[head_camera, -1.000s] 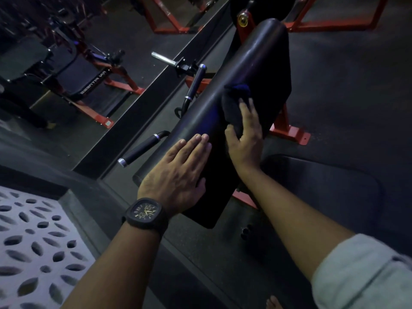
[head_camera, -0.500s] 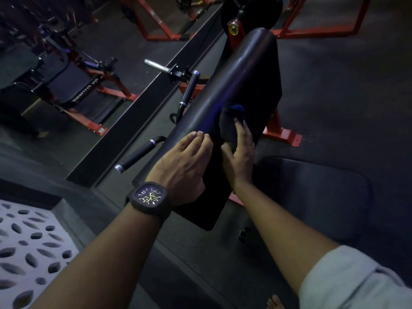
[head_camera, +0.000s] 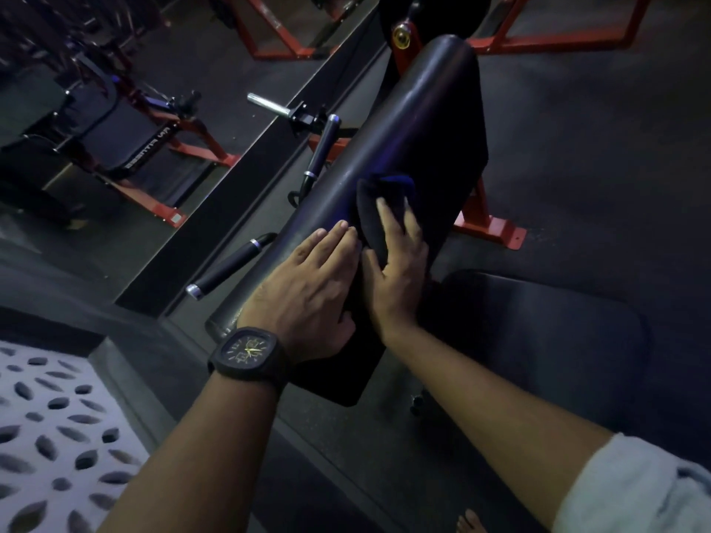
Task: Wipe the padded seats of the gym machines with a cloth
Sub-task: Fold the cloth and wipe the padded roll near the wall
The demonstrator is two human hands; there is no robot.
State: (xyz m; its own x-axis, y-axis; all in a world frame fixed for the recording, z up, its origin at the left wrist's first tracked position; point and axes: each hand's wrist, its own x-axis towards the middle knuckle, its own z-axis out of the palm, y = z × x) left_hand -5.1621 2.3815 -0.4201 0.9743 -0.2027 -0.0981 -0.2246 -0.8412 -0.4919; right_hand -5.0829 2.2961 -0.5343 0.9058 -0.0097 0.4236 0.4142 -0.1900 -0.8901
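Mid-wipe: the right hand (head_camera: 400, 263) presses flat, fingers straight, on the dark cloth (head_camera: 373, 209), which lies mid-way along the long black pad (head_camera: 423, 121). At its 9 o'clock the left hand (head_camera: 307, 290), also flat, steadies the pad. Next, probably, a stroke toward 12 o'clock. The room is dim, with a dark floor (head_camera: 596, 148) and red frames (head_camera: 496, 228).

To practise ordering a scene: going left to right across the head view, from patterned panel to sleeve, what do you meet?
patterned panel → left hand → right hand → red foot → sleeve
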